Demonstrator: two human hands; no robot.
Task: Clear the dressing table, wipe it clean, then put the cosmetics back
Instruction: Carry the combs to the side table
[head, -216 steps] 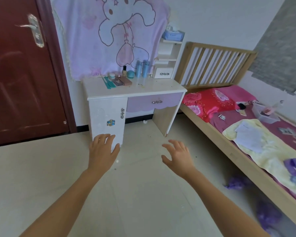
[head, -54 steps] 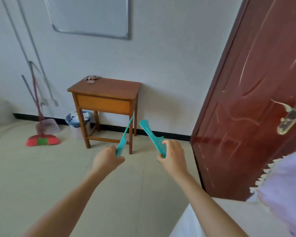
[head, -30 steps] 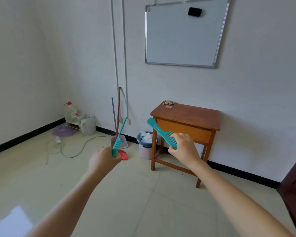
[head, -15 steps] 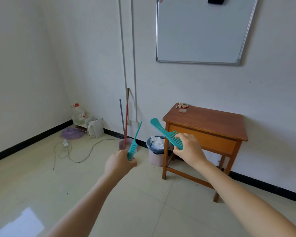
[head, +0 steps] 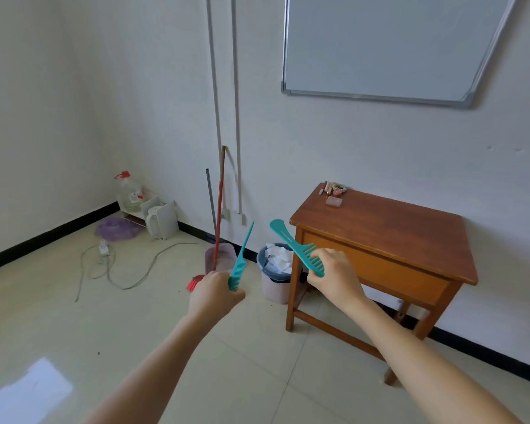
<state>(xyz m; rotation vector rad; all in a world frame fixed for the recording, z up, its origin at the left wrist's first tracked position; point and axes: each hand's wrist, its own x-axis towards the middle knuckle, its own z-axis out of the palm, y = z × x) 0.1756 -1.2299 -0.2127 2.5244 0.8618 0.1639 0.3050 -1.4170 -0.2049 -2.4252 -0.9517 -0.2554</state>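
Left hand [head: 214, 293] grips one tail comb [head: 241, 262] — right hand [head: 334, 276], one wide-tooth comb [head: 290, 242].

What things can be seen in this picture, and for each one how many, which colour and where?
tail comb: 1, teal, in left grip
wide-tooth comb: 1, teal, in right grip
wooden table: 1, brown, against right wall
small items: several, pink and beige, table's back left corner
whiteboard: 1, white, wall above table
waste bin: 1, pinkish, blue liner, left of table
broom: 1, red handle, leaning on wall
bottle: 1, clear, red cap, far corner
cable: 1, grey, floor at left
left grip: 1, person's left hand, holds tail comb
right grip: 1, person's right hand, holds wide-tooth comb
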